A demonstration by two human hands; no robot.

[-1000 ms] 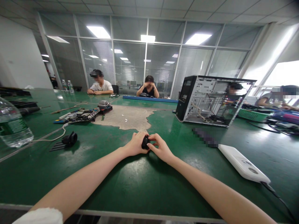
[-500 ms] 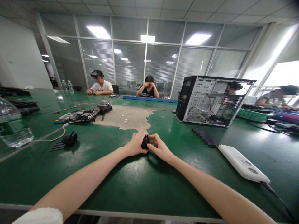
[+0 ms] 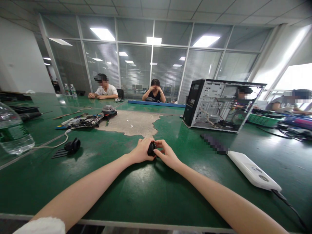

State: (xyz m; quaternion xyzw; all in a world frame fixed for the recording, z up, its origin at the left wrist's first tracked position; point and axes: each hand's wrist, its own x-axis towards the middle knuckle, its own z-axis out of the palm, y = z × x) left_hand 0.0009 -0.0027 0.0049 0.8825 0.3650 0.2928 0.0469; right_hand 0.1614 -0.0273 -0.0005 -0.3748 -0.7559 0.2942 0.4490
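Observation:
A small black rounded object [image 3: 151, 149] is held between my two hands, just above the green tabletop [image 3: 141, 195]. My left hand [image 3: 143, 150] wraps round its left side. From the right, my right hand [image 3: 166, 154] grips it with the thumb on the near face and the fingers behind. Much of the object is covered by my fingers, so its exact kind does not show. To the left lies a black part with a round clip and flat prongs [image 3: 70, 147], apart from both hands.
An open computer case [image 3: 195, 107] stands at the back right. Nearer lies a white power bank [image 3: 253, 170] with a cable. Circuit boards [image 3: 83, 121] and a water bottle [image 3: 14, 133] are on the left. Several people sit around the table.
My hands and the black object stay almost in place. Across the table, the person in white has shifted an arm slightly.

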